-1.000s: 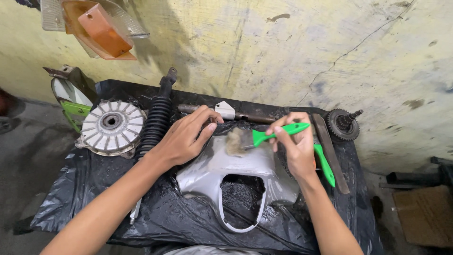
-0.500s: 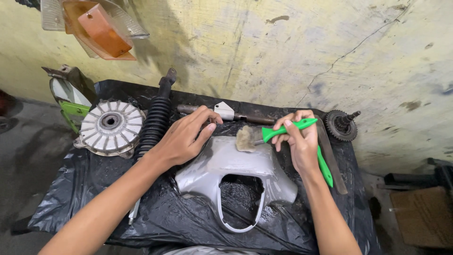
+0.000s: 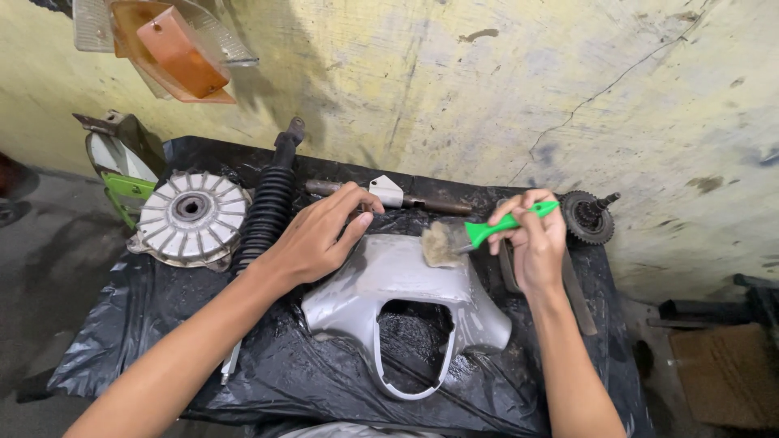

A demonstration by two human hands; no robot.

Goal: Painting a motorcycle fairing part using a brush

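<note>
My left hand [image 3: 320, 239] lies flat and unclenched on the grey cowl [image 3: 398, 292], pinning its upper left shoulder to the black sheet [image 3: 146, 324], while my right hand [image 3: 531, 243] pinches the green brush [image 3: 479, 234] with its bristles touching the cowl's top edge. I judge the cowl could skate on that slick plastic if I press unevenly — or grit could flick toward the gear [image 3: 586, 217] just beside my knuckles. Both forearms reach in from below — left wrist low, right wrist cocked up.
</note>
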